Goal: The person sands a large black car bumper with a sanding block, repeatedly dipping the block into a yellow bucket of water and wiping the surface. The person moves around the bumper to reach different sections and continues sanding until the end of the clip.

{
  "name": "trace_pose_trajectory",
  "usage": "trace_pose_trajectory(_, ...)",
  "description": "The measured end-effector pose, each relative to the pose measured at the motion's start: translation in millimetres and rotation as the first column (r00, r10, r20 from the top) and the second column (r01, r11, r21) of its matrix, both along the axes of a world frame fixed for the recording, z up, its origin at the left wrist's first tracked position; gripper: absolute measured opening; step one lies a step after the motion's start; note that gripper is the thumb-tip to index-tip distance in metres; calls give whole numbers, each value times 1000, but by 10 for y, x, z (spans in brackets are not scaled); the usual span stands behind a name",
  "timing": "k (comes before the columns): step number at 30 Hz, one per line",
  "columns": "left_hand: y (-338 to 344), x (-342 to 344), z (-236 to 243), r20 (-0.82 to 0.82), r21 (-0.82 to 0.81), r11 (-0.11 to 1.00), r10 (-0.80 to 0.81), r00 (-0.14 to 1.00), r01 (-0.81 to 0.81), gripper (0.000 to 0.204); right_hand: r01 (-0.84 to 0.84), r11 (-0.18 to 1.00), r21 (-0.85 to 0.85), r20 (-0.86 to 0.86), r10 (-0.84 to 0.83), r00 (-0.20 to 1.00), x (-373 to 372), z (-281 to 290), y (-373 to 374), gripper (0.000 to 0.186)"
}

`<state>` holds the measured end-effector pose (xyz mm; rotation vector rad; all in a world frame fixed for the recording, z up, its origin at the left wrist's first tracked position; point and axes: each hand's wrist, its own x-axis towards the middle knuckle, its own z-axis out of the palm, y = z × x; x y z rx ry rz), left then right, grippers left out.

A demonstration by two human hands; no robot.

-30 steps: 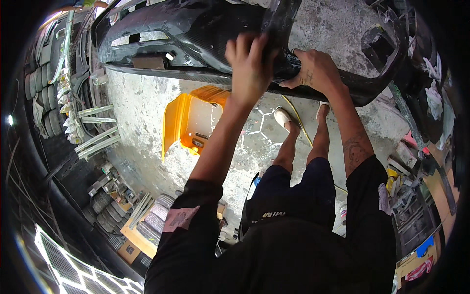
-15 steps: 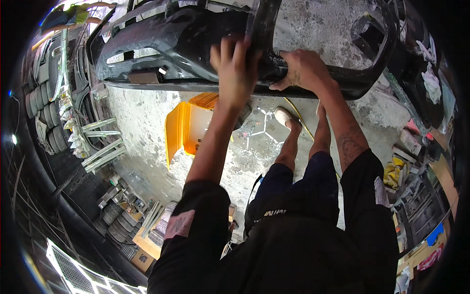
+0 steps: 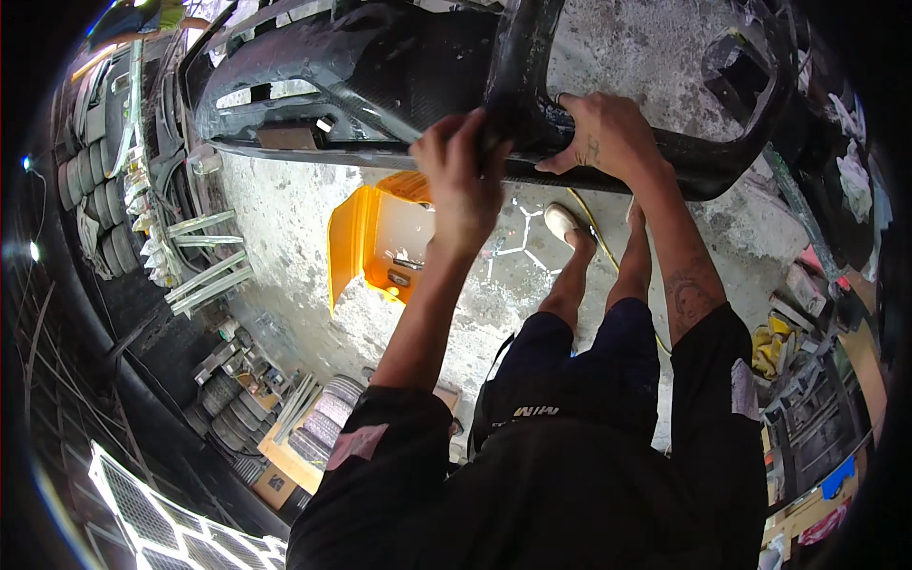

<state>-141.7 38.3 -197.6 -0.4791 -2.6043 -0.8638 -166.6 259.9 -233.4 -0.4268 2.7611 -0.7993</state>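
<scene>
A large black carbon-fiber car bumper (image 3: 399, 76) spans the top of the view, with slotted openings at its left part. My left hand (image 3: 458, 176) has curled fingers at the bumper's lower middle, beside an upright strut (image 3: 518, 47); a dark thing inside those fingers is too hidden and blurred to make out. My right hand (image 3: 613, 133) grips the bumper just right of the strut, its thumb along the lower rail and its fingers curled over the inner edge.
Below the bumper, an open orange plastic case (image 3: 347, 252) lies on the stained concrete floor, near a yellow hose (image 3: 610, 261). Stacked tires, rolls and metal pieces line the left. A co-worker (image 3: 142, 19) shows at top left. Yellow items (image 3: 771, 347) and scrap crowd the right.
My left hand has moved down the bumper, from higher on the strut toward the lower rail. My right hand keeps its grip at the same part of the bumper.
</scene>
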Motion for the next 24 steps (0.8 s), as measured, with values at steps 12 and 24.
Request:
trace_pose_trajectory(12, 132, -507, -111, -100, -139, 989, -57, 993, 43, 34, -13, 1000, -2, -12, 13, 1000, -8, 20, -90, 83)
trace_pose_trajectory(24, 6, -310, -147, -108, -112, 993, 15, 994, -27, 32, -31, 999, 18, -23, 32, 999, -32, -11, -137, 83)
